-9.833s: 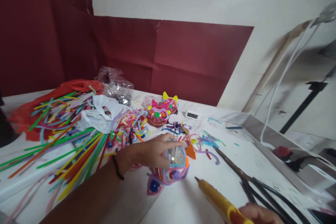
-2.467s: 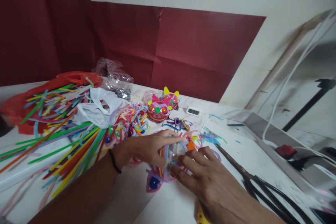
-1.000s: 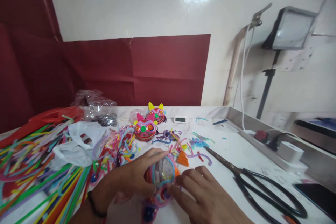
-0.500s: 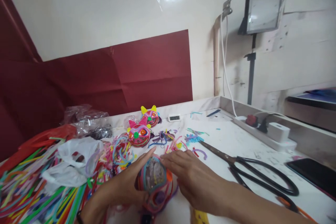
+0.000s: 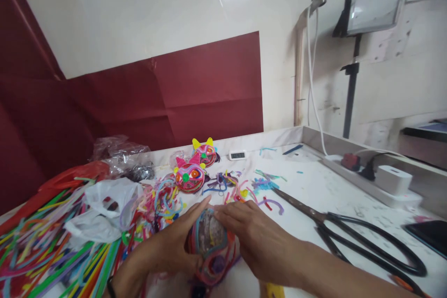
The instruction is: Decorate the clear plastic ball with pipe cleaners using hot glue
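Between my hands, low in the middle of the head view, is a round pipe-cleaner craft (image 5: 218, 260) with a clear, see-through part and a purple knob on its front. My left hand (image 5: 178, 247) wraps its left side, thumb and fingers on either side. From the right, my right hand (image 5: 249, 233) lies over the upper edge with its fingers together; the fingertips press near the rim. Just beyond stand two finished-looking animal faces of the same kind, a pink-eared face (image 5: 189, 176) and a yellow-eared face (image 5: 205, 152). A yellow piece (image 5: 274, 290) shows under my right wrist.
Loose pipe cleaners (image 5: 45, 260) heap at the left beside a white plastic bag (image 5: 104, 209). Large black-handled scissors (image 5: 324, 219) lie at the right. Behind them are a power strip (image 5: 377, 186) and a phone (image 5: 428, 237). A small digital clock (image 5: 238, 155) stands at the back.
The camera view has turned a little, so the table and background sit further right for the scissors and lamp. Both hands keep their hold on the craft, with hardly any shift.
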Motion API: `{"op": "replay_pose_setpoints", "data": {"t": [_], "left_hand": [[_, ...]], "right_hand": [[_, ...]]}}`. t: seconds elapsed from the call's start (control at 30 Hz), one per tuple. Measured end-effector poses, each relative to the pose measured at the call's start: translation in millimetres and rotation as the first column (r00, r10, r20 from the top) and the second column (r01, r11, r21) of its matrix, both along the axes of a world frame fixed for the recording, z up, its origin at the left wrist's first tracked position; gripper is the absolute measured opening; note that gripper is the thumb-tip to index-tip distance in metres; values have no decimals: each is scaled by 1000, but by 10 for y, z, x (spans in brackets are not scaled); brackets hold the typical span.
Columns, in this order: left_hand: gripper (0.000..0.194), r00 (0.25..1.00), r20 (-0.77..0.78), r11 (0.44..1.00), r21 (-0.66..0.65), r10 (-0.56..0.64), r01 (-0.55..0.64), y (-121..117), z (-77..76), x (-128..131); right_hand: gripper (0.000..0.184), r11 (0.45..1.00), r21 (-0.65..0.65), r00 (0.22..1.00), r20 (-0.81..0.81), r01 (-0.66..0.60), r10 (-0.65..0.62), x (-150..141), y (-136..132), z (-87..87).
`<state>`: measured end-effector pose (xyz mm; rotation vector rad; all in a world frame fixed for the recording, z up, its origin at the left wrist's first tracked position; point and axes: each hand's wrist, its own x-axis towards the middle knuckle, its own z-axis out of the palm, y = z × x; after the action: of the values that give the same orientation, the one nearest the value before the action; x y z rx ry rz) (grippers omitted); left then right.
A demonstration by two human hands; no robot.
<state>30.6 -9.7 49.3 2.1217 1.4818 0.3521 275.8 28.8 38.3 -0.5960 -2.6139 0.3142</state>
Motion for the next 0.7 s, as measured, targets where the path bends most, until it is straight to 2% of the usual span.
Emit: {"op": "replay_pose_setpoints", "data": {"t": [0.13, 0.27, 0.47, 0.7], "left_hand": [[111, 999, 0, 998, 44, -43, 43, 4, -25, -28], [110, 998, -2, 995, 75, -59, 59, 16, -44, -35], [114, 997, 4, 995, 60, -80, 80, 68, -84, -67], [121, 990, 92, 994, 33, -103, 100, 99, -94, -87]], "right_hand": [[61, 994, -106, 993, -121, -23, 10, 11, -20, 34], [68, 985, -172, 995, -101, 2, -20, -7, -34, 61], [59, 990, -136, 998, -56, 20, -28, -50, -16, 109], [56, 996, -87, 999, -26, 25, -27, -68, -27, 97]]}}
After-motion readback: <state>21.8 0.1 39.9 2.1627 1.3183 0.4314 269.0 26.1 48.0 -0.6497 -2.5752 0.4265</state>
